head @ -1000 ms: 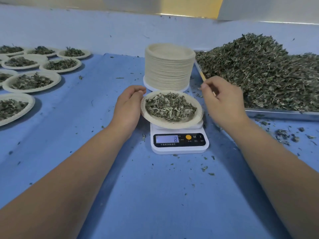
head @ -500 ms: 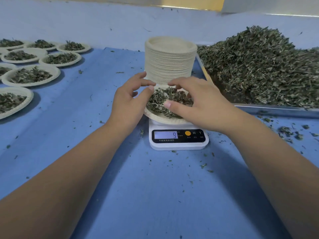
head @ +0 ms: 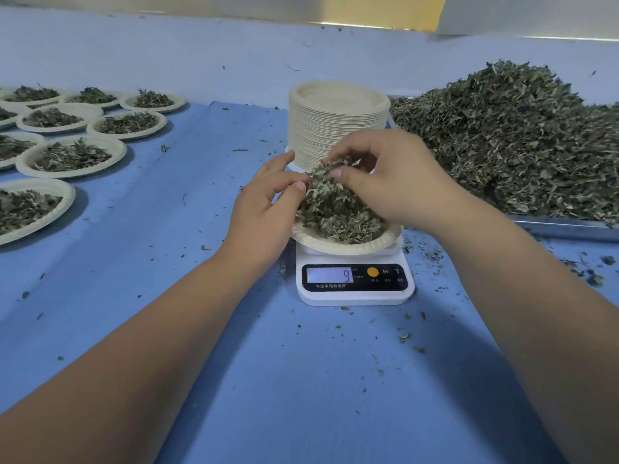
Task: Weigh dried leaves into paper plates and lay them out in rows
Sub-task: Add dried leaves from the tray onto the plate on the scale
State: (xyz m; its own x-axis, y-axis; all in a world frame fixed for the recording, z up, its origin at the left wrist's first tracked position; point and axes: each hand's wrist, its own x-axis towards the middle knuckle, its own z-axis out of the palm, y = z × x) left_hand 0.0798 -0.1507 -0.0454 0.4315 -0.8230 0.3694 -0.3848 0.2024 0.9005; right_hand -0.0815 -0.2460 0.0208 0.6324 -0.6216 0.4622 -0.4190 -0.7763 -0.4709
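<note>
A paper plate (head: pixel 348 244) heaped with dried leaves (head: pixel 338 212) sits on a white digital scale (head: pixel 355 283) whose display reads 9. My left hand (head: pixel 268 209) and my right hand (head: pixel 392 182) meet above the plate, fingers curled into the leaves from both sides, bunching them into a raised mound. A tall stack of empty paper plates (head: pixel 338 122) stands right behind the scale. A big pile of dried leaves (head: pixel 512 139) fills a metal tray (head: pixel 566 227) on the right.
Several filled paper plates (head: pixel 72 157) lie in rows at the left on the blue cloth (head: pixel 301 380). Leaf crumbs are scattered around the scale and near the tray. A pale blue wall rises behind the table.
Both hands came from the plate's sides onto the leaves and lifted them into a mound. The scale reading rose from 8 to 9.
</note>
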